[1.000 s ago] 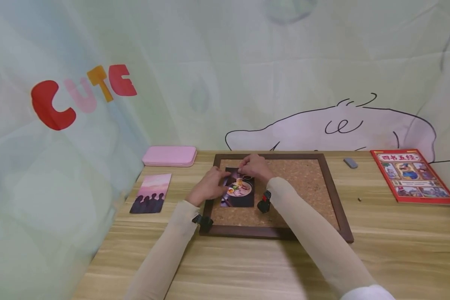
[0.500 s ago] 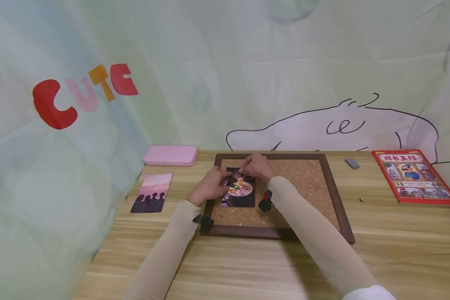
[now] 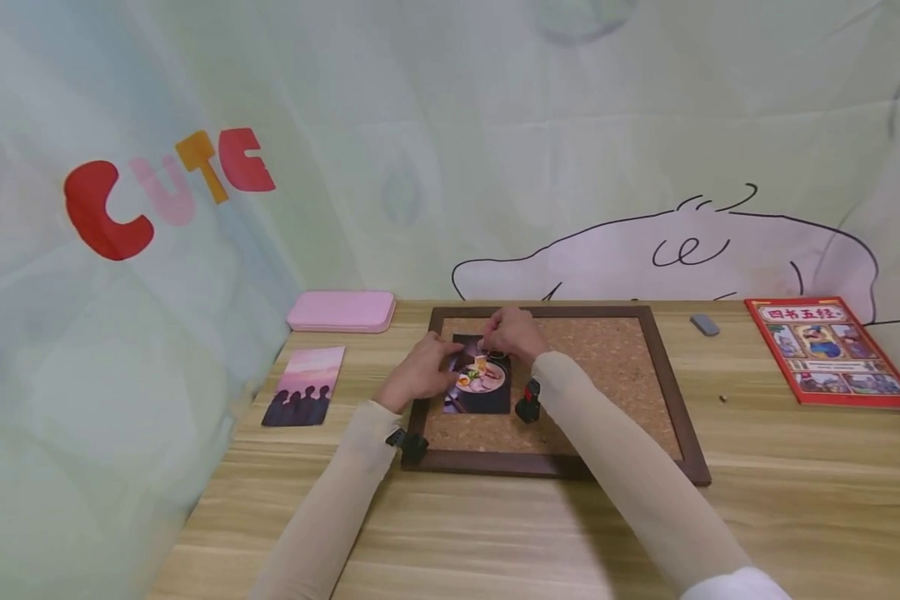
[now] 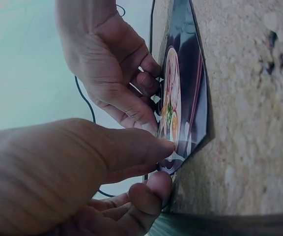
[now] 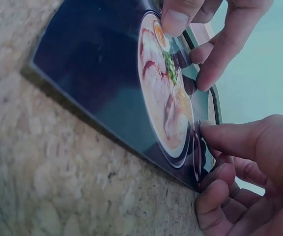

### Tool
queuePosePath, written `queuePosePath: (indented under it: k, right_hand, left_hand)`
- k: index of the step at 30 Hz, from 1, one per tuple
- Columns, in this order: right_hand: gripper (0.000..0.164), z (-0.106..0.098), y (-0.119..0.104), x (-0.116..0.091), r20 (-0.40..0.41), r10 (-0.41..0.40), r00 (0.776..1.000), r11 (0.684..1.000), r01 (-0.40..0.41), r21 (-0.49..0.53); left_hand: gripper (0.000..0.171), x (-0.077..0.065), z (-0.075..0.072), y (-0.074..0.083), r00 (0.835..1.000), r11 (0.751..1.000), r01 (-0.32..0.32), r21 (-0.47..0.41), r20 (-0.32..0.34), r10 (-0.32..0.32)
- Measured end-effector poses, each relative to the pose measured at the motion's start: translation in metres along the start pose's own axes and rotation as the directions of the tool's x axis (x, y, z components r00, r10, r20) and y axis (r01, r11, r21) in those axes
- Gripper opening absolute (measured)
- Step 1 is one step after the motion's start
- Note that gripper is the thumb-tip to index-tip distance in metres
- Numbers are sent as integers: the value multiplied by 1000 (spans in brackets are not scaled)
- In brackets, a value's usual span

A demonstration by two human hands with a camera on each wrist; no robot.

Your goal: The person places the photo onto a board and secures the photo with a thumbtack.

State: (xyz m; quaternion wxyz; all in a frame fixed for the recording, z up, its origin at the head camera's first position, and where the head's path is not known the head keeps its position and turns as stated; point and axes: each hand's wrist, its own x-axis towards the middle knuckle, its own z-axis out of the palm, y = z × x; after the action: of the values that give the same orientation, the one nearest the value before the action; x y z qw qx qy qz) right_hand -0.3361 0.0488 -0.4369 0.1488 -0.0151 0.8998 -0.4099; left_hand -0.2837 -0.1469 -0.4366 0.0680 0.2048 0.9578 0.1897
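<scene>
A dark photo print (image 3: 468, 398) of a noodle bowl lies on the cork board (image 3: 592, 375), toward its left side. My left hand (image 3: 420, 371) rests at the photo's left edge, with thumb and forefinger spread on it. In the right wrist view the left thumb (image 5: 175, 20) presses the photo's face beside the bowl. My right hand (image 3: 516, 333) is bent over the photo's upper edge. Its thumb and fingers pinch a small shiny pin (image 5: 200, 123), mostly hidden by the fingertips. The photo's near corners (image 5: 35, 63) stand slightly off the cork.
Left of the board lie a pink case (image 3: 341, 311) and a sunset photo (image 3: 303, 386) with dark figures. To the right are a grey eraser (image 3: 704, 325), a tiny dark piece (image 3: 723, 398) and a red book (image 3: 832, 354). A printed curtain (image 3: 390, 167) stands behind the table.
</scene>
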Motion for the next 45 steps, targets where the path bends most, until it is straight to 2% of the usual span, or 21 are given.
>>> queuePosePath:
  k: [11,23,29,35,45]
  right_hand:
    - [8,0,8,3,-4,-7,1000,1000,7,24]
    - [6,-1,3,8,28,48,998,998,-49,34]
    - [10,0,9,6,-11,-37,999,999,38,27]
    - [24,-1,16,-4,-44,-125,991,992,126,18]
    - [30,-18,33,-26,-7,-106,994,979,106,173]
  left_hand:
    - [53,-2,0,1,1000,1000,-22,-9,1,23]
    - [53,-1,1,-3,1000,1000,-6,-24,-8,6]
    - [54,1,-3,-6,999,998,-39,-41,-30,38]
    - [54,-1,-5,-8,999,996,-12,-85,-31,9]
    - [54,-7,-20,-10,996,974,-23,-227,-93,1]
